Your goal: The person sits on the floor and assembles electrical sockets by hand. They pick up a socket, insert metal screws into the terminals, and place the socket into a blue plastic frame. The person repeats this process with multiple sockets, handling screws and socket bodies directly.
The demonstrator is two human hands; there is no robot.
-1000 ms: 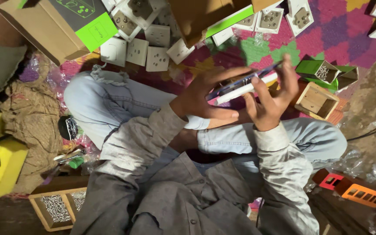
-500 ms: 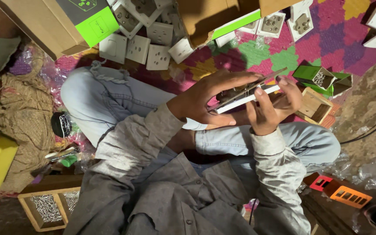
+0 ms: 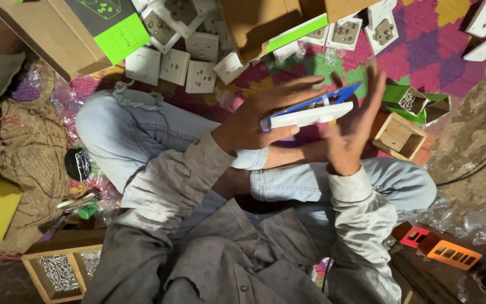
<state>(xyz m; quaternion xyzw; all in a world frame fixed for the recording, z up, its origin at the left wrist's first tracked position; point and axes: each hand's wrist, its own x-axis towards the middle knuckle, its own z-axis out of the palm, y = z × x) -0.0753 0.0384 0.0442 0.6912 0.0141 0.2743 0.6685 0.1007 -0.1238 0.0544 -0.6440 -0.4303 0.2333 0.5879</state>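
My left hand (image 3: 257, 115) grips a long white switch plate (image 3: 310, 116) with a blue part (image 3: 333, 95) on its upper side, held level above my crossed legs in blue jeans. My right hand (image 3: 355, 121) is just to the right, fingers spread and pointing up, its palm against the plate's right end. The right fingers do not curl around anything. Both arms wear grey sleeves.
Several white socket plates (image 3: 201, 76) lie on the colourful mat (image 3: 423, 45) ahead. A cardboard box with a green label (image 3: 85, 28) stands far left. A small wooden box (image 3: 397, 135) and a green box of screws (image 3: 409, 101) sit to the right. Another wooden box of screws (image 3: 57, 273) is near left.
My right hand has let go of the plate's end and opened, fingers now spread upward. My left hand still holds the plate, lifted slightly with the blue part showing more.
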